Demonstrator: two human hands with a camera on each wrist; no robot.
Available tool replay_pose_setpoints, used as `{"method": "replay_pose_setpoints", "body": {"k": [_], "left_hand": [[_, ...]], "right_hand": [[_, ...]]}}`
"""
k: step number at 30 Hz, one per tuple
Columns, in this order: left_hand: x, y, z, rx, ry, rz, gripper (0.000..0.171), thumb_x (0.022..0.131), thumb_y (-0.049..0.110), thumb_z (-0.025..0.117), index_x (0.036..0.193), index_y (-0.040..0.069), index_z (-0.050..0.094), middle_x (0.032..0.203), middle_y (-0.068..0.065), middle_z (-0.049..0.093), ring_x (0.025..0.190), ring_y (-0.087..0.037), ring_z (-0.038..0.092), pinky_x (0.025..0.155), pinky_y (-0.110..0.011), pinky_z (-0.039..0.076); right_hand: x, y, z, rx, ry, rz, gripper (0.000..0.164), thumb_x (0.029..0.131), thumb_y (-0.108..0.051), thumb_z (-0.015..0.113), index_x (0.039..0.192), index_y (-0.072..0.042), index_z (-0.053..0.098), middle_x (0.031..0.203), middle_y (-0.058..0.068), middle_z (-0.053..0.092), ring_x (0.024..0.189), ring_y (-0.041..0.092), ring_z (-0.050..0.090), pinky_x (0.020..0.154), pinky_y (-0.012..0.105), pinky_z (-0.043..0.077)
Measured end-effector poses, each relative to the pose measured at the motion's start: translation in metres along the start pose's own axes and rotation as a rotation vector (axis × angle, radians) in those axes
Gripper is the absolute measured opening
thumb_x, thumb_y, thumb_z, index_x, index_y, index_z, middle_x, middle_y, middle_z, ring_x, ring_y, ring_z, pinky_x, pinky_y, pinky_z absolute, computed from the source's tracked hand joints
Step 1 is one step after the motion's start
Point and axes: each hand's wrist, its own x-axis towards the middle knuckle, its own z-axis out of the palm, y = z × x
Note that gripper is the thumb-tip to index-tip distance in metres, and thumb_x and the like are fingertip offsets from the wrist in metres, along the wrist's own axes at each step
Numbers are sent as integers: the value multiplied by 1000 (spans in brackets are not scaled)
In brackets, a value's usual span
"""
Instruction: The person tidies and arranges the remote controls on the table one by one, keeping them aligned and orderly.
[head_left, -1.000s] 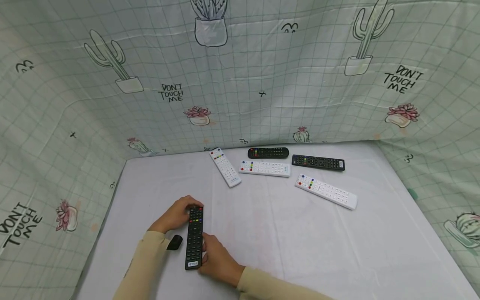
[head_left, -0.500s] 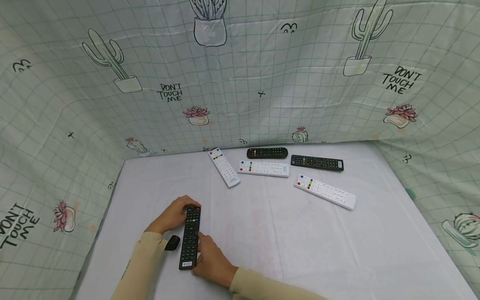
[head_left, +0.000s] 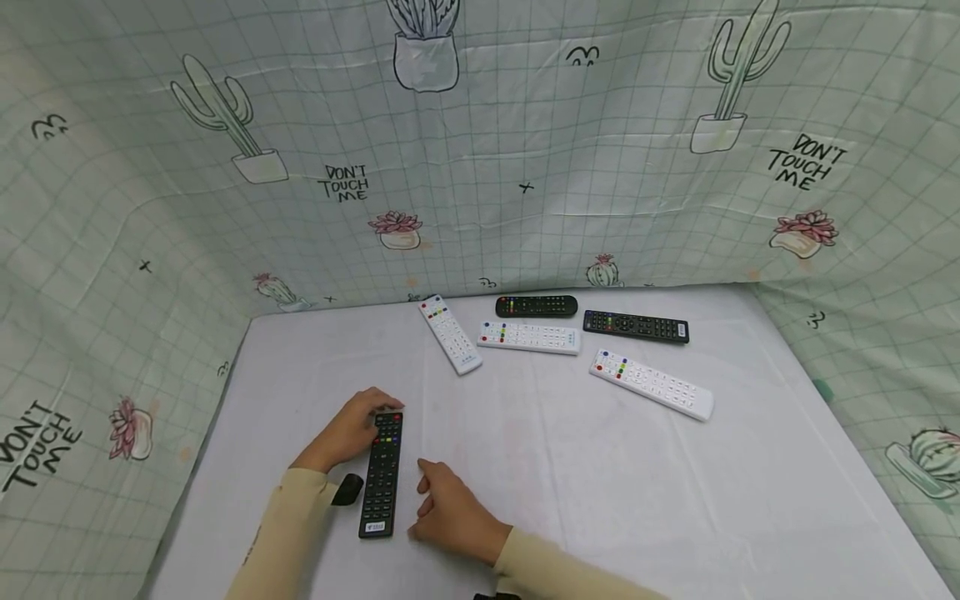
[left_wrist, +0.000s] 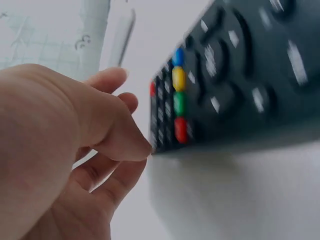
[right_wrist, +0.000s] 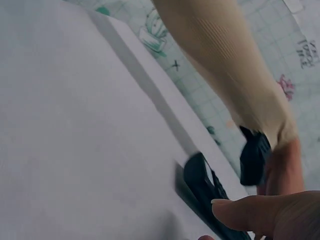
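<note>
A long black remote control [head_left: 381, 475] lies on the white table in the head view, its white label toward the front edge. My left hand [head_left: 352, 429] is at its far end. In the left wrist view the thumb tip [left_wrist: 142, 148] meets the remote's corner beside the coloured buttons, and the other fingers bend loosely near that end without wrapping around it. To the right of the remote, a small gap away, is my right hand [head_left: 457, 517], holding nothing, index finger pointing forward and the others loosely bent. The right wrist view shows its thumb [right_wrist: 235, 212] overlapping the remote.
Farther back lie a tilted white remote [head_left: 450, 335], a rounded black remote [head_left: 536, 306], a second white remote [head_left: 529, 337], another black remote [head_left: 636, 326] and a slanting white remote [head_left: 651, 384]. A printed cactus cloth [head_left: 480, 133] hangs behind the table.
My right hand has let go of the black remote's near end and moved a little right. The remote's near end has shifted slightly left. My left hand stays at the far end.
</note>
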Motion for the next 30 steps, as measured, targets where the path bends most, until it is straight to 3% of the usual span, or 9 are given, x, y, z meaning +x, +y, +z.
{"method": "replay_pose_setpoints", "body": {"k": [9, 15, 23, 30], "left_hand": [[11, 29, 1, 7, 28, 40, 39, 93, -15, 60, 127, 0, 71, 124, -14, 67, 119, -37, 61, 105, -56, 52], [25, 48, 16, -37, 5, 76, 34, 97, -11, 60, 126, 1, 71, 121, -13, 68, 117, -35, 62, 104, -55, 51], [38, 77, 35, -91, -60, 162, 30, 99, -9, 61, 126, -1, 70, 121, -14, 68, 118, -37, 61, 104, -53, 51], [47, 98, 45, -110, -90, 171, 30, 100, -6, 60, 128, 0, 68, 129, -16, 67, 122, -37, 61, 107, -52, 51]], "right_hand": [[-11, 10, -51, -28, 86, -32, 79, 80, 6, 83, 147, 18, 43, 111, 11, 59, 95, 22, 67, 76, 25, 56], [-22, 18, -80, -44, 151, -45, 72, 82, 4, 83, 143, 18, 47, 113, 15, 61, 98, 29, 68, 75, 25, 55], [-39, 31, -113, -45, 243, 4, 65, 85, 3, 81, 143, 14, 52, 116, 16, 63, 100, 28, 68, 76, 27, 55], [-49, 38, -137, -50, 327, 57, 62, 87, 1, 81, 143, 11, 55, 115, 12, 66, 101, 25, 69, 78, 32, 55]]}}
